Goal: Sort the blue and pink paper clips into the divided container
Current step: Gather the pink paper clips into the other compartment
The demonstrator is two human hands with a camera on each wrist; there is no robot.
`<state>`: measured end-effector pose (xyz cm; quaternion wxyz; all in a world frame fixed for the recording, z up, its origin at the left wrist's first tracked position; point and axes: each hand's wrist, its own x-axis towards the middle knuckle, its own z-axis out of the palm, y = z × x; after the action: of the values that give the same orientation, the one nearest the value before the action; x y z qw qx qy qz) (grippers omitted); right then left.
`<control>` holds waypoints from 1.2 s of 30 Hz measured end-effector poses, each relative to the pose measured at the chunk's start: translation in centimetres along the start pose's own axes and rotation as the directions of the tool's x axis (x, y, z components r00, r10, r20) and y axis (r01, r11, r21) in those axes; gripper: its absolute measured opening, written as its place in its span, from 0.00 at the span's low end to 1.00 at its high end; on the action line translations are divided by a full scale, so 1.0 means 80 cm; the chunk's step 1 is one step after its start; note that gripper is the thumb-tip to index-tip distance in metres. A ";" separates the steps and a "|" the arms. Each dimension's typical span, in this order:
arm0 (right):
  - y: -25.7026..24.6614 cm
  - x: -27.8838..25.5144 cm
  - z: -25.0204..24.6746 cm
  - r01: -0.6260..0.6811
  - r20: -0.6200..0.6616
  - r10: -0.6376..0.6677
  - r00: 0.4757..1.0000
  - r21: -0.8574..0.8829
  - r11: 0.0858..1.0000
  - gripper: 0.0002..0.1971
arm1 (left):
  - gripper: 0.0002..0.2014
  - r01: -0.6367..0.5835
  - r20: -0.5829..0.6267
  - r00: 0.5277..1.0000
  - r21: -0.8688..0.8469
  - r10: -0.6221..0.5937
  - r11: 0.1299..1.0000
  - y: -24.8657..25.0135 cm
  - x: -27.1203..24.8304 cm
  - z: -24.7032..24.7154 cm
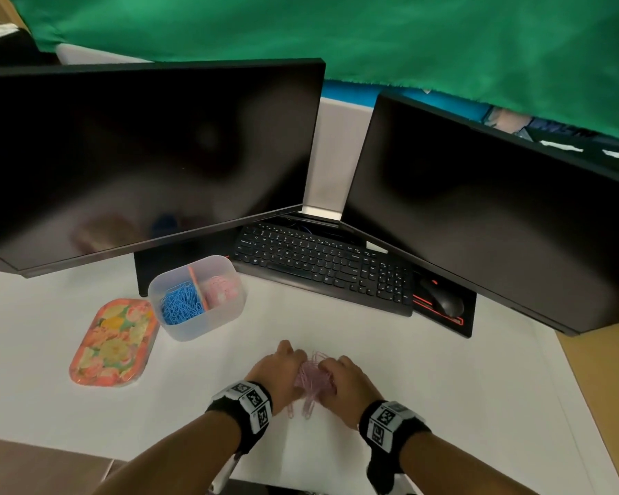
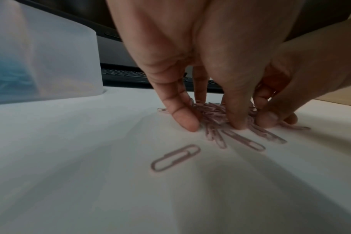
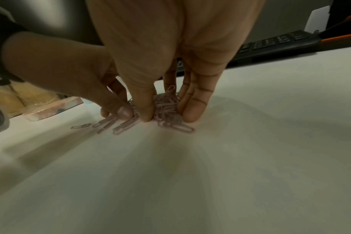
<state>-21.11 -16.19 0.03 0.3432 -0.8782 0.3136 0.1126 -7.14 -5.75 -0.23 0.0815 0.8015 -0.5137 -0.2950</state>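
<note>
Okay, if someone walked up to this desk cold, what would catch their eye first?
Probably both hands, left hand and right hand, cupped around a heap of pink paper clips on the white desk at the near centre. Behind and to the left stands the divided container, with blue paper clips in its left compartment and pink ones in its right.

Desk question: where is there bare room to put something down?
Bare white desk lies right of the hands, below the mouse, and left of them, below the floral lid. It is crowded around the clips and the container.
</note>
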 end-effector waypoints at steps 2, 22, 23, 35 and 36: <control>-0.005 0.005 -0.004 0.000 -0.018 0.000 1.000 -0.027 1.000 0.11 | 0.16 -0.003 -0.026 1.000 0.014 0.004 1.000 0.004 0.004 -0.002; 0.010 0.013 -0.020 0.004 -0.144 0.001 0.990 0.036 0.999 0.12 | 0.12 -0.081 -0.136 0.987 0.002 0.081 0.997 -0.020 -0.018 -0.055; 0.011 0.012 -0.021 0.007 -0.151 0.001 0.989 0.051 0.999 0.12 | 0.12 -0.079 -0.166 0.983 -0.012 0.076 0.997 -0.022 -0.022 -0.063; 0.001 0.010 -0.027 -0.012 -0.172 0.051 0.984 0.220 0.975 0.08 | 0.10 0.251 -0.414 0.868 -0.108 -0.274 0.962 -0.081 -0.029 -0.191; -0.001 0.011 -0.028 -0.005 -0.171 0.044 0.984 0.223 0.975 0.08 | 0.10 0.302 -0.414 0.854 -0.099 -0.315 0.948 -0.087 -0.024 -0.195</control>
<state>-20.41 -18.06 1.41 0.4089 -0.8369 0.3638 0.0037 6.37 -3.56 10.17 0.1550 0.9169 -0.3438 -0.1305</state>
